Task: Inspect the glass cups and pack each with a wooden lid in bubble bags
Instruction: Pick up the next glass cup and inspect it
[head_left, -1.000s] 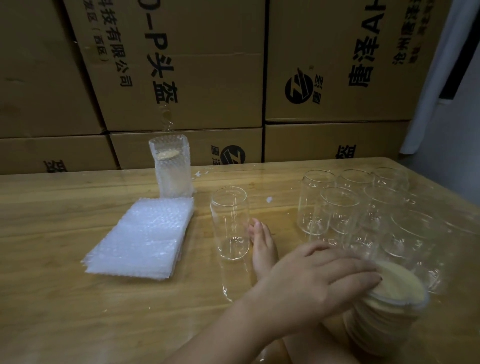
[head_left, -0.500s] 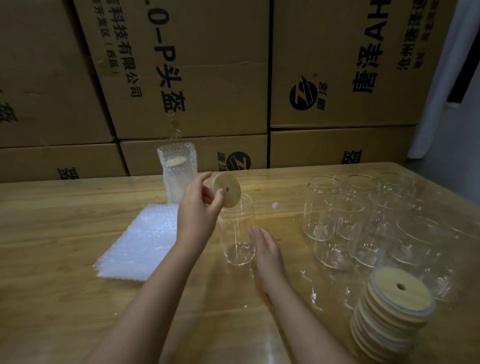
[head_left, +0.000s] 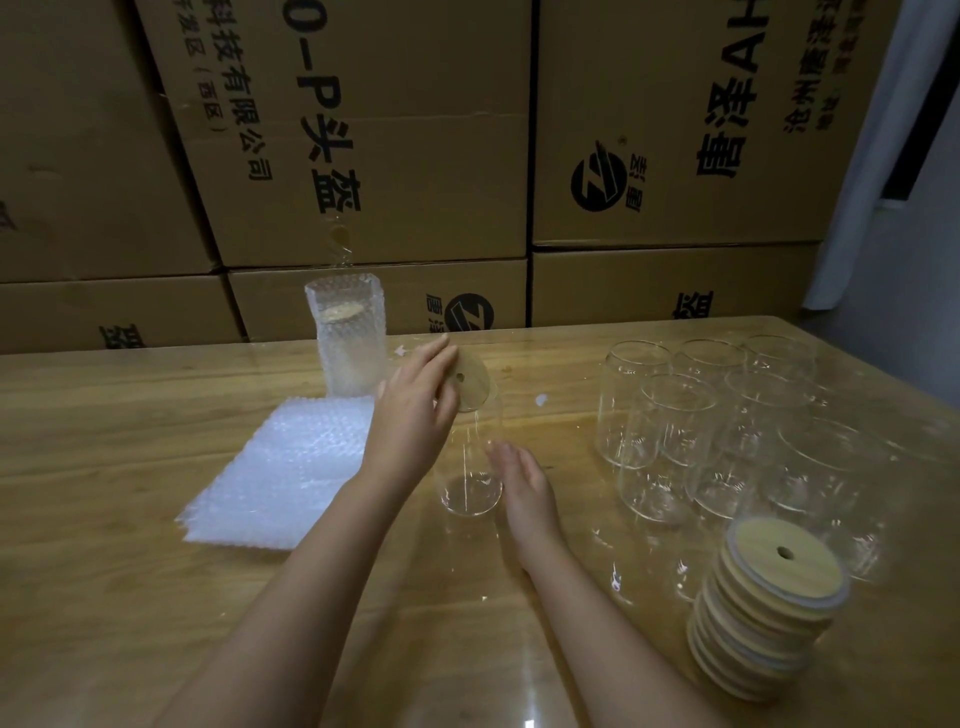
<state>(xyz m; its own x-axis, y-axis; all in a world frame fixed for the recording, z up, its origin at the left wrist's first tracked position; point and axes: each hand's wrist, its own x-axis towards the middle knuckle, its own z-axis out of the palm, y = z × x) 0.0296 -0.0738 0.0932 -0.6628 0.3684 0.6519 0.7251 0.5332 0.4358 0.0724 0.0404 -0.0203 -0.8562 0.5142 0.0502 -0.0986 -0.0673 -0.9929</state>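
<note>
One clear glass cup (head_left: 470, 483) stands upright at the middle of the wooden table (head_left: 104, 519). My left hand (head_left: 415, 421) holds a round wooden lid (head_left: 474, 385) with a small hole, tilted over the cup's rim. My right hand (head_left: 522, 486) lies flat against the cup's lower right side, fingers straight and not wrapped around it. A flat stack of bubble bags (head_left: 275, 473) lies to the left of the cup. Behind it stands a cup with a lid packed in a bubble bag (head_left: 347, 338).
Several empty glass cups (head_left: 727, 431) stand grouped at the right of the table. A stack of wooden lids (head_left: 769, 608) sits at the front right. Cardboard boxes (head_left: 405, 156) form a wall along the table's far edge.
My left hand took a lid from the stack at the right and carried it across to the cup's rim. It now tilts lower over the rim. My right hand stayed beside the cup.
</note>
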